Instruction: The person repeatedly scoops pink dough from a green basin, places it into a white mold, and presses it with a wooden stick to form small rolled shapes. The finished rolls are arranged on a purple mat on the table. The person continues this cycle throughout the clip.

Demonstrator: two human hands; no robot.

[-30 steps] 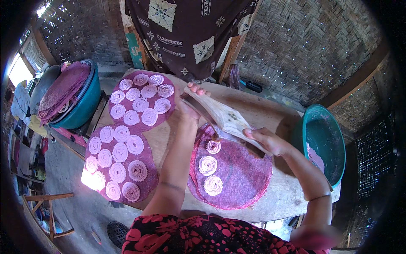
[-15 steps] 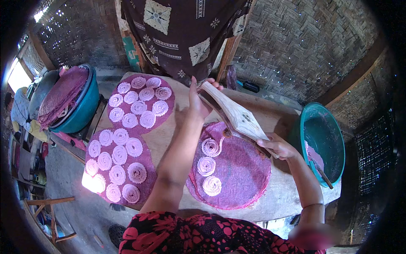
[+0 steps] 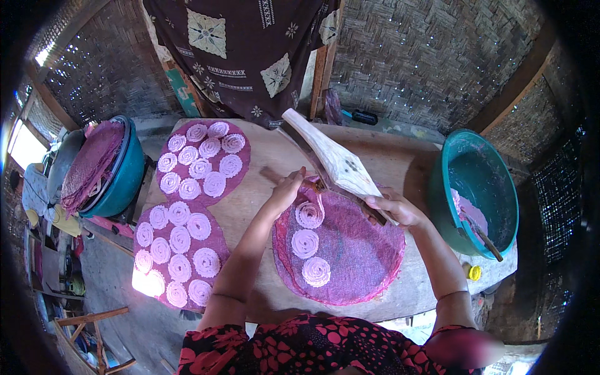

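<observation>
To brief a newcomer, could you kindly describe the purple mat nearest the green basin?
On the wooden table, left of the green basin, lies a round purple mat. Unlike the two crowded mats farther left, it has just three pink swirls down its left side.

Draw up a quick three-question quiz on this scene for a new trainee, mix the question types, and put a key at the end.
1. True or false: the person's right hand grips the wooden press.

2. Multiple choice: how many pink spirals lie on the round cloth beneath the wooden press?
A) One
B) Three
C) Seven

3. Fill in the blank: the green basin stands on the person's ____ side.

Key:
1. True
2. B
3. right
</observation>
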